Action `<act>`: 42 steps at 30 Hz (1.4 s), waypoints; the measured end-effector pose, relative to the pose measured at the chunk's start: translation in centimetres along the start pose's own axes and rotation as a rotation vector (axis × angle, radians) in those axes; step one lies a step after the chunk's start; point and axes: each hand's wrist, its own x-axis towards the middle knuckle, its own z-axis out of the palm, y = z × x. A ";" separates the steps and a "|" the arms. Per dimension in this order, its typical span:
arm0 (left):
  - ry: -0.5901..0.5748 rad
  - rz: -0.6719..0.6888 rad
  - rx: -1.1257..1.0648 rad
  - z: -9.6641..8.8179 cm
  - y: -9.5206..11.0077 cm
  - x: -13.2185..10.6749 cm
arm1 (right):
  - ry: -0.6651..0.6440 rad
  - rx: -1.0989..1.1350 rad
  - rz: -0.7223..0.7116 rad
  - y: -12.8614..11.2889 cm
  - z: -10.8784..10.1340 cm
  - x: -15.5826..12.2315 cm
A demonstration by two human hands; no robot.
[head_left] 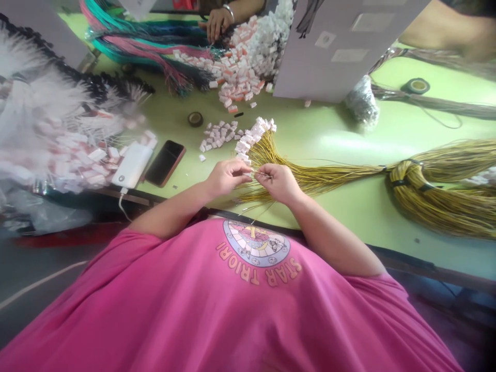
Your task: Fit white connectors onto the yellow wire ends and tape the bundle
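My left hand (229,178) is closed in a pinch, with a small pale piece, seemingly a white plastic connector, mostly hidden between the fingertips. Close beside it, my right hand (282,183) pinches the end of a thin wire, and the fingertips of both hands nearly meet. Under and behind the hands a bundle of yellow wires (329,176) fans out on the green table. Many of its far ends carry white connectors (253,135). Other wire ends stick out below my hands toward the table edge. Loose white connectors (220,135) lie just beyond my left hand.
A phone (165,163) and a white power bank (133,164) with a cable lie to the left, beside heaped white-ended wires (77,139). Tape (195,119), a connector pile (248,67), a grey partition (329,57) and a coiled yellow bundle (411,191) surround the work. Another person's hand (217,23) is across the table.
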 end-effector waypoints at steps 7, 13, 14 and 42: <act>-0.047 0.051 0.104 0.7 -0.6 0.2 | 0.015 -0.063 -0.010 0.6 0.5 0.1; -0.107 -0.140 0.524 -4.3 -0.4 0.7 | 0.211 -0.012 -0.270 1.5 -0.1 0.5; -0.066 -0.171 0.628 -5.7 -0.7 0.6 | 0.227 0.005 -0.253 1.4 -0.2 0.5; 0.009 -0.396 -0.364 -0.7 0.8 0.1 | 0.203 -0.026 -0.179 0.4 0.3 -0.7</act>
